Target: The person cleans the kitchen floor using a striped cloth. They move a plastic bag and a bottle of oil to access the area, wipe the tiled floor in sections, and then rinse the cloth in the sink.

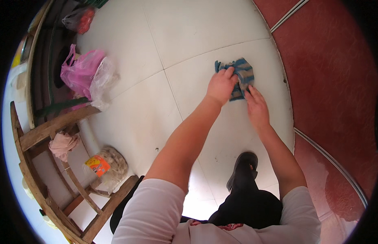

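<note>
A crumpled blue and grey striped cloth lies on the pale tiled floor, in front of me. My left hand has its fingers bunched on the cloth's left part. On the lower right edge, the fingers of my right hand hold the cloth, with the thumb's grip partly hidden. Both arms reach forward and down, and some folds are covered by the left fingers.
Red panels with metal strips rise along the right. At left stand a wooden frame with a pink cloth on it, a clear plastic jar, a pink plastic bag and a clear bag. My shoe is below.
</note>
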Demonstrator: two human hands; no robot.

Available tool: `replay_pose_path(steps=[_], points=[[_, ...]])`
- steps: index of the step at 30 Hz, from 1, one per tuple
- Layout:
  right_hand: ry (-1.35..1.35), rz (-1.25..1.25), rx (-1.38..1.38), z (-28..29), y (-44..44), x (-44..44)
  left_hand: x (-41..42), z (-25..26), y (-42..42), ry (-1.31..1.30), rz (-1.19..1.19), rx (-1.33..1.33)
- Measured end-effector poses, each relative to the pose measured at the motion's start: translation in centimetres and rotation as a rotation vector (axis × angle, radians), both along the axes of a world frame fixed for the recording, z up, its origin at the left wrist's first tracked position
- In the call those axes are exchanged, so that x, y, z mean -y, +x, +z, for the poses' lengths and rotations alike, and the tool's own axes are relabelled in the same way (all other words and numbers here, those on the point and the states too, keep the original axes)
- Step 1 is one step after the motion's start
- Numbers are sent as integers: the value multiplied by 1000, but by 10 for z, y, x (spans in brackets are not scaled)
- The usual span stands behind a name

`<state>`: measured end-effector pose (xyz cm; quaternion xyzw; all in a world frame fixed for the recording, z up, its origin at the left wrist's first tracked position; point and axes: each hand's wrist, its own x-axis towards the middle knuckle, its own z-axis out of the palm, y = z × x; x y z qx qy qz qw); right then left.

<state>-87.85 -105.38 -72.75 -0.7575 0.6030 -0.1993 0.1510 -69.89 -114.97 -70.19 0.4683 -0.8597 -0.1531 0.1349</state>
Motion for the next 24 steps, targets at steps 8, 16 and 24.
replay_pose_path(steps=[8, 16, 24], points=[[82, 225, -190, -33, 44, 35, -25, -44, 74, -22, 203, 82], [278, 524, 35, -2, 26, -118, -222, -25, 138, 436, 205, 143], [186, 73, -182, -28, 15, 2, -28, -48, 42, 43, 52, 20]])
